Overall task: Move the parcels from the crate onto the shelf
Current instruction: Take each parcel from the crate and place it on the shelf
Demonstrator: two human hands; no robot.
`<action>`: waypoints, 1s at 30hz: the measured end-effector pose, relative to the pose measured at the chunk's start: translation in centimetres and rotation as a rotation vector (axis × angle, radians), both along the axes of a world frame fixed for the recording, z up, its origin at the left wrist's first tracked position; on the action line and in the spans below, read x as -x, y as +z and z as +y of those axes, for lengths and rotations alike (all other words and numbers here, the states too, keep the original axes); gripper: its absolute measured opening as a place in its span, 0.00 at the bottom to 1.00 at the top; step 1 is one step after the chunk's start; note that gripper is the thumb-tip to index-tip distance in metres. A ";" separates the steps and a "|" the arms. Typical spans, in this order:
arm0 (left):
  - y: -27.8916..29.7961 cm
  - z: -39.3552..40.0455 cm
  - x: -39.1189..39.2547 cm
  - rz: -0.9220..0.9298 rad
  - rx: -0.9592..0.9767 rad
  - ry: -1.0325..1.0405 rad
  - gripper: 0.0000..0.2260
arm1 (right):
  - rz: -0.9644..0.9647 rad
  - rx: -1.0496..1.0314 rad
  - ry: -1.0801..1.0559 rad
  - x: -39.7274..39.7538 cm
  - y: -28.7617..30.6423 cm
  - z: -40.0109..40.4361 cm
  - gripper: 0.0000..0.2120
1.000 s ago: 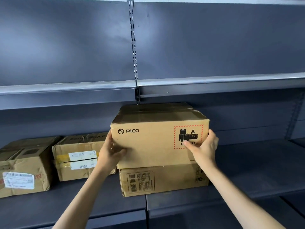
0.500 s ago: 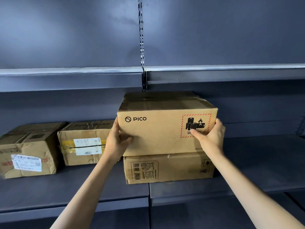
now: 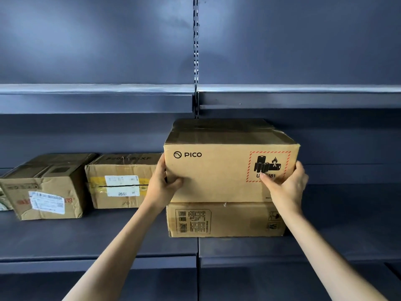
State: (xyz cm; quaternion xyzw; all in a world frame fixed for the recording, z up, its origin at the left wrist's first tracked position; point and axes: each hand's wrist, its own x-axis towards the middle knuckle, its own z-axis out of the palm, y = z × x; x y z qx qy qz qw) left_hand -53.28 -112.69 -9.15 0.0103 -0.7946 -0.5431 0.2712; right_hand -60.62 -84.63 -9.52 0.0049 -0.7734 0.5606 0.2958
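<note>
Nearest the camera, two bare forearms reach up and forward to the shelf [image 3: 97, 237]. The left hand [image 3: 161, 185] clasps the left edge of the PICO parcel [image 3: 221, 172], thumb on the front face and fingers curled round the side; the right hand [image 3: 286, 187] clasps the right edge likewise, thumb pressed on the hazard label. Gripping both ends probably lets the person square the parcel on the flat parcel [image 3: 225, 220] beneath, on which it now sits, stacked to save shelf room. Farther left stand a taped parcel [image 3: 121, 183] and a crumpled parcel [image 3: 45, 192], near each other. Behind is the upper shelf [image 3: 95, 98]. Compared with half a second ago, the grips are unchanged and the parcel looks pushed slightly deeper.
</note>
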 end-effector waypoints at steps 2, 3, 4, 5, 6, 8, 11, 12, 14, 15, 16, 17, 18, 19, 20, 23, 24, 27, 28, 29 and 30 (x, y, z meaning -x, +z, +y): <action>-0.4 0.6 -0.9 -0.019 -0.036 0.019 0.34 | 0.017 -0.017 -0.026 -0.9 -1.0 -0.7 0.48; -0.6 0.8 -1.6 -0.036 -0.067 0.017 0.35 | 0.027 -0.041 -0.038 -1.6 -1.5 -1.1 0.48; -0.8 0.8 -2.3 -0.058 -0.091 0.017 0.36 | 0.037 -0.077 -0.048 -2.3 -1.9 -1.4 0.48; -1.1 0.8 -3.2 -0.082 -0.098 0.022 0.37 | 0.042 -0.122 -0.055 -3.1 -2.3 -1.8 0.48; -1.4 0.5 -4.1 -0.101 -0.086 0.031 0.37 | 0.039 -0.171 -0.058 -4.0 -2.7 -2.3 0.48; -1.9 -0.2 -6.1 -0.119 -0.045 0.048 0.37 | 0.030 -0.237 -0.058 -6.2 -3.2 -3.4 0.47; -2.6 -2.2 -9.5 -0.161 -0.030 0.046 0.35 | 0.028 -0.273 -0.049 -10.3 -3.6 -6.1 0.45; -3.0 -3.1 -10.6 -0.173 -0.010 0.049 0.34 | 0.004 -0.272 -0.025 -11.8 -3.9 -7.1 0.44; -3.9 -4.9 -13.3 -0.177 0.057 0.057 0.32 | -0.040 -0.271 0.050 -14.9 -4.7 -8.8 0.43; -4.5 -5.8 -14.8 -0.187 0.089 0.056 0.30 | -0.057 -0.282 0.085 -16.5 -5.2 -9.7 0.42; -5.1 -6.7 -16.4 -0.207 0.115 0.053 0.29 | -0.081 -0.288 0.118 -18.2 -5.7 -10.5 0.41; -5.9 -7.5 -18.0 -0.235 0.131 0.050 0.28 | -0.115 -0.285 0.153 -19.9 -6.3 -11.4 0.40; -6.7 -8.4 -19.7 -0.269 0.142 0.051 0.28 | -0.153 -0.286 0.187 -21.5 -7.0 -12.2 0.39; -7.5 -9.4 -21.3 -0.309 0.157 0.056 0.27 | -0.187 -0.303 0.212 -23.2 -7.7 -13.0 0.39; -8.3 -10.4 -23.0 -0.352 0.180 0.064 0.28 | -0.214 -0.339 0.229 -24.7 -8.4 -13.8 0.38; -10.4 -12.8 -27.2 -0.493 0.275 0.082 0.30 | -0.310 -0.455 0.300 -28.8 -10.2 -15.8 0.38; -10.8 -13.5 -28.4 -0.526 0.287 0.095 0.31 | -0.353 -0.474 0.328 -30.0 -10.7 -16.4 0.38; -12.0 -15.2 -31.5 -0.554 0.255 0.140 0.33 | -0.443 -0.535 0.403 -33.1 -11.6 -17.7 0.39; -12.1 -15.7 -32.4 -0.552 0.241 0.144 0.33 | -0.456 -0.550 0.422 -34.0 -11.7 -18.2 0.39; -12.2 -16.2 -33.3 -0.551 0.232 0.147 0.33 | -0.462 -0.568 0.437 -34.8 -11.7 -18.7 0.39; -12.3 -16.7 -34.3 -0.549 0.225 0.156 0.33 | -0.462 -0.594 0.452 -35.5 -11.6 -19.3 0.40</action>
